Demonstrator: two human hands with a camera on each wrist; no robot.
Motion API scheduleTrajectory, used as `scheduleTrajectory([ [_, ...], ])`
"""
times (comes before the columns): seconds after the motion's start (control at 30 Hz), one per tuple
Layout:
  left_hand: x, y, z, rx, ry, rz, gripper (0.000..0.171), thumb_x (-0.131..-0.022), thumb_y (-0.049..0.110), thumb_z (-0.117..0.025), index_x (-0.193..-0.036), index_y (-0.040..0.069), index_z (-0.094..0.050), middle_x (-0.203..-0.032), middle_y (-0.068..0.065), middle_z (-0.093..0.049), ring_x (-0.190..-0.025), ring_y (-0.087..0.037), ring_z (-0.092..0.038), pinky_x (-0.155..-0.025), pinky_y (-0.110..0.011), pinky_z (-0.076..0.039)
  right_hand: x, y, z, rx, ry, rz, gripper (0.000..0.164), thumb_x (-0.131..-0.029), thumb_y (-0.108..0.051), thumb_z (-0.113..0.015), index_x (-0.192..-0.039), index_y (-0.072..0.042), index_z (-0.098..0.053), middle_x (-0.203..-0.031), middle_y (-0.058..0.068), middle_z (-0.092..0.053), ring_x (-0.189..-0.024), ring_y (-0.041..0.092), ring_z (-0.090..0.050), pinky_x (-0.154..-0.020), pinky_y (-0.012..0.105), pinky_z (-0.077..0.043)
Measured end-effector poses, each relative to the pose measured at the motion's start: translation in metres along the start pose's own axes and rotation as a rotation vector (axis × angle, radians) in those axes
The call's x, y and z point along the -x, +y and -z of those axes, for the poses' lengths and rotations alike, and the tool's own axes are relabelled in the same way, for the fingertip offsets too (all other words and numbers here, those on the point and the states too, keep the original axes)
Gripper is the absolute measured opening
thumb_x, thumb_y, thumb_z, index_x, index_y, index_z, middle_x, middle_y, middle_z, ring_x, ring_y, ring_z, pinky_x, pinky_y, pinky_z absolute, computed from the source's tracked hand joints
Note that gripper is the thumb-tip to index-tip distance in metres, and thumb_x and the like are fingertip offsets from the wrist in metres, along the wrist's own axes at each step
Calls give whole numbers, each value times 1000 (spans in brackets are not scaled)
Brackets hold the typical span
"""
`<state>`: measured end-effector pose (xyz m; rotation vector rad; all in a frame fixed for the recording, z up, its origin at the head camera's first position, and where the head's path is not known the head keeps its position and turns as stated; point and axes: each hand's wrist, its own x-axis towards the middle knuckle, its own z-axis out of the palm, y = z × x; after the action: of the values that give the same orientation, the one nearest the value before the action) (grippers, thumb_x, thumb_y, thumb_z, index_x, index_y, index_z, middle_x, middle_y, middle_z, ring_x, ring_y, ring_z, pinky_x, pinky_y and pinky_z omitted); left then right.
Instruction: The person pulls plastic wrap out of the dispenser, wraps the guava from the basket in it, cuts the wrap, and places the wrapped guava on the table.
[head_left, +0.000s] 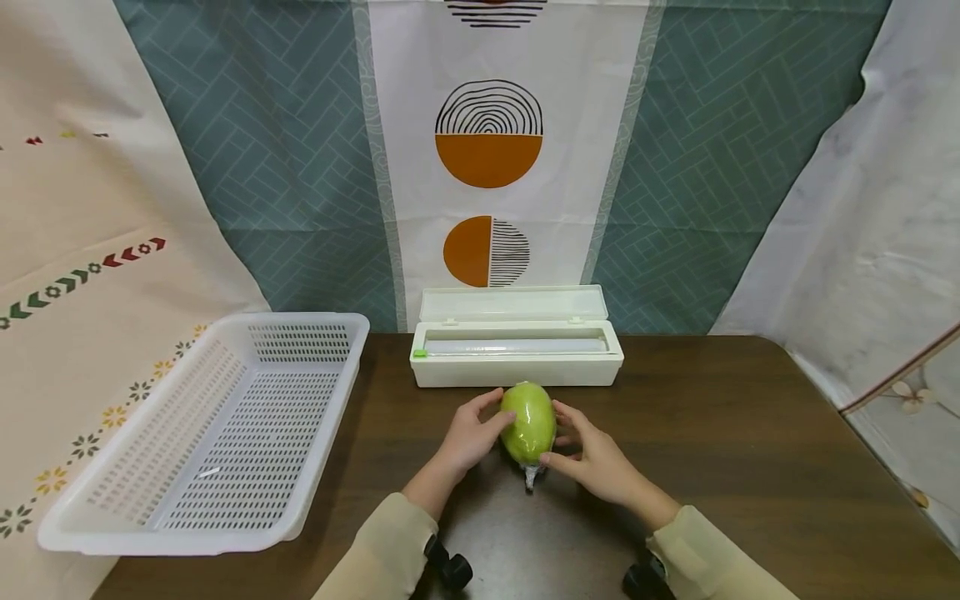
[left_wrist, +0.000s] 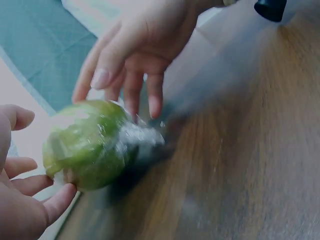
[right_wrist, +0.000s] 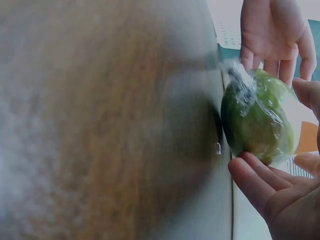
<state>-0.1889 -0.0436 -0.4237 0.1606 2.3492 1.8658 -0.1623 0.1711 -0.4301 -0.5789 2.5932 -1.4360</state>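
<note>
A green oval fruit (head_left: pixel 528 427) wrapped in clear plastic film is between my two hands, near the middle of the table. The film gathers into a twisted tail (head_left: pixel 531 477) that points toward me. My left hand (head_left: pixel 468 435) holds the fruit's left side, its thumb over the skin and its other fingers behind. From the right, my right hand (head_left: pixel 596 458) holds it, with the thumb low beside the tail and the fingertips along the upper side. Loose, shiny folds of film (left_wrist: pixel 137 136) show in the left wrist view.
Right behind the fruit stands a white cling-film dispenser (head_left: pixel 517 371), lid raised, with a film roll (head_left: pixel 517 347) and a green slider (head_left: pixel 420 353). A white perforated basket (head_left: pixel 318 467) sits at the left of the dark wooden table (head_left: pixel 735 467). Patterned cloths hang around it.
</note>
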Motion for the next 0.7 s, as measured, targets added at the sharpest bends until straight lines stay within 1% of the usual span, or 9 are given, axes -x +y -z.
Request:
scheduleTrajectory([
  [0.03, 1, 1, 0, -7, 2, -2, 55, -90, 28, -62, -137, 2, -47, -142, -15, -47, -133, -30, -39, -101, -47, -43, 0, 0, 1, 0, -3, 0, 79, -85, -32, -70, -147, -11, -27, -139, 21, -47, -108, 31, -62, -74, 24, -54],
  [0.13, 2, 3, 0, -24, 12, -7, 52, -90, 26, -61, -134, 1, -50, -139, -16, -50, -132, -30, -41, -102, -47, -42, 0, 2, 1, -1, -6, 3, 76, -86, -32, -69, -146, -9, -29, -136, 24, -49, -106, 31, -63, -75, 28, -55],
  [0.2, 1, 2, 1, -34, 28, -3, 51, -89, 26, -62, -133, 1, -52, -138, -16, -51, -131, -30, -42, -103, -47, -41, 0, 3, 1, 5, -4, -4, 74, -86, -33, -69, -146, -10, -30, -137, 23, -49, -106, 30, -63, -76, 31, -56],
  [0.33, 0, -1, 4, -39, 46, 7, 49, -89, 27, -62, -132, 4, -54, -138, -15, -51, -130, -29, -43, -101, -46, -42, 0, 4, 1, 29, 17, -18, 74, -86, -34, -69, -145, -12, -31, -138, 21, -49, -108, 31, -62, -78, 33, -56],
  [0.5, 0, -2, 9, -42, 28, 16, 51, -91, 29, -60, -135, 5, -52, -139, -14, -50, -129, -31, -46, -96, -43, -47, -2, 4, 3, 46, 47, -8, 74, -85, -35, -70, -144, -10, -34, -140, 18, -48, -113, 34, -59, -79, 34, -56],
  [0.57, 0, -2, 11, -42, 21, 23, 52, -91, 30, -60, -136, 5, -51, -140, -14, -50, -126, -31, -48, -90, -42, -50, -4, 5, 3, 56, 58, 0, 75, -84, -35, -70, -144, -9, -34, -141, 18, -46, -116, 35, -57, -80, 36, -56],
  [0.63, 0, -3, 12, -61, 17, 10, 53, -92, 31, -59, -136, 5, -49, -140, -15, -49, -126, -32, -48, -90, -43, -50, -5, 5, 4, 84, 74, 10, 75, -84, -37, -70, -144, -9, -35, -142, 17, -46, -120, 36, -54, -84, 40, -54],
  [0.7, 0, -3, 15, -102, 14, -9, 55, -93, 35, -58, -138, 5, -48, -141, -16, -48, -127, -33, -47, -92, -45, -49, -5, 6, 6, 131, 93, 23, 75, -84, -39, -69, -144, -8, -36, -143, 16, -45, -124, 36, -50, -89, 46, -51],
])
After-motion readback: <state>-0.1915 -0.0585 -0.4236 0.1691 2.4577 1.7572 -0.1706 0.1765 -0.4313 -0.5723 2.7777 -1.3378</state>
